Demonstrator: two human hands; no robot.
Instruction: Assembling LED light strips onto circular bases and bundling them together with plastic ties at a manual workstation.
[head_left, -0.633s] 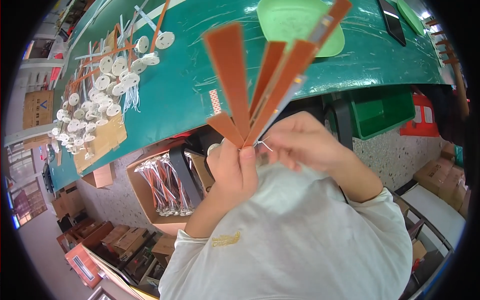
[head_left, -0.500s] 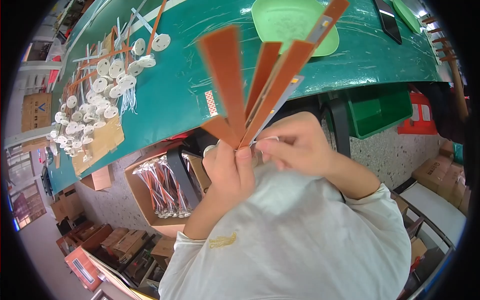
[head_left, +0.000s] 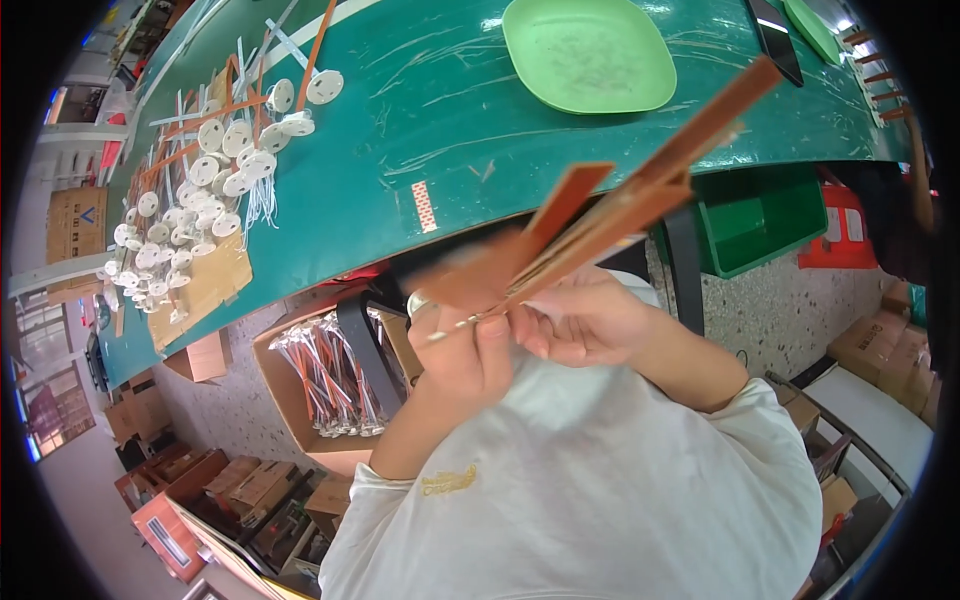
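Observation:
Close to my chest, my left hand [head_left: 458, 345] pinches the lower ends of a fanned bunch of orange-brown LED strips [head_left: 590, 215], its thumb pressed on them. The strips splay upward and to the right, partly blurred by motion. Beside it, my right hand [head_left: 595, 315] is closed with curled fingers just under the strips' base. Whatever lies between those fingers is hidden by the strips and too small to make out.
Many white round discs with strips and wires [head_left: 215, 175] lie at the left of the green table [head_left: 340, 190]. A light green tray [head_left: 590, 60] stands at the back. Below are a carton of strips [head_left: 325, 375] and a dark green bin [head_left: 765, 225].
The bunch of strips has swung down and to the right, tilting over. My right hand has dropped slightly, its fingers more curled beneath the strips. My left hand keeps its grip.

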